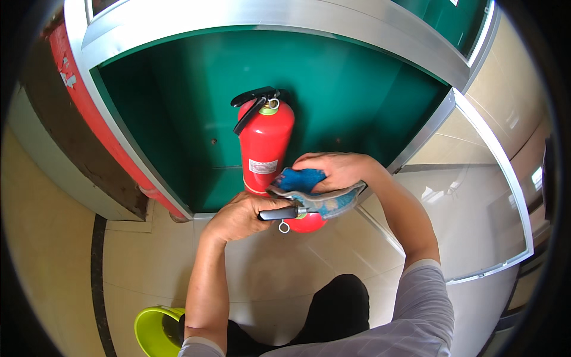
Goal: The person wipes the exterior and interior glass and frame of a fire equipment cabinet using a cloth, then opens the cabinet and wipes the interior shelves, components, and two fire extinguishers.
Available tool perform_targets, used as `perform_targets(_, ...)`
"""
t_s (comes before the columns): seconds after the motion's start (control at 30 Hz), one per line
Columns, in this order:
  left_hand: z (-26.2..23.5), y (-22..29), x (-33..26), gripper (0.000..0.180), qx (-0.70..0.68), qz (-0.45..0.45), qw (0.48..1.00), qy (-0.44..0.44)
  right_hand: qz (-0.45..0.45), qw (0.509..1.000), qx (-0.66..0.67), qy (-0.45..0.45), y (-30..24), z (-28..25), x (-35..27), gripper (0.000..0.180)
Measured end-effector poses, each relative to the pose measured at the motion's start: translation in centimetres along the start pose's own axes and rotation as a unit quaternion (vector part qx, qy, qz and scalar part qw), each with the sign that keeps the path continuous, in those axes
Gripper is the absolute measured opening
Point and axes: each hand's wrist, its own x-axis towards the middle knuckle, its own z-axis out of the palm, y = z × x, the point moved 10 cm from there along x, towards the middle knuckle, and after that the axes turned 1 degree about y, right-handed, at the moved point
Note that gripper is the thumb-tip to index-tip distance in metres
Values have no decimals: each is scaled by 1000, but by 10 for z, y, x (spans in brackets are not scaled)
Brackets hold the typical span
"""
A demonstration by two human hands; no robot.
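My left hand [238, 215] is closed round the black handle of a red fire extinguisher [307, 225], held in front of the cabinet opening. Its metal pull ring hangs beside the handle, and most of its body is hidden. Pressed against the top of this extinguisher is a blue cloth [302, 180] with a pale edge, which my right hand [340, 169] grips. Just behind my hands, a second red fire extinguisher [267, 134] stands upright inside the green cabinet [202, 77]. It has a black lever, a pull ring and a white label.
The cabinet's glass door [476, 196] is swung out to the right. A metal frame [238, 13] borders the cabinet's top. At the left runs a red pipe [119, 140] with peeling paint. A yellow-green bucket [156, 330] sits on the tiled floor by my left forearm.
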Motion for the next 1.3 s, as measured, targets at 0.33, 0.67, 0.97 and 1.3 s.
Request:
perform_targets(0.33,4,-4,-3,52,5,-63,998,-8,73,973,155,153,137,33,-59,52)
perform_targets(0.67,3,-19,-10,52,-26,-66,996,49,404,792,90,450,228,47,-111,33)
perform_targets(0.97,0,-24,4,50,-130,-144,967,164,107,551,578,592,156,101,-117,27)
perform_targets(1.3,2,-11,19,54,-69,-169,965,189,82,832,-28,548,32,-31,-79,38)
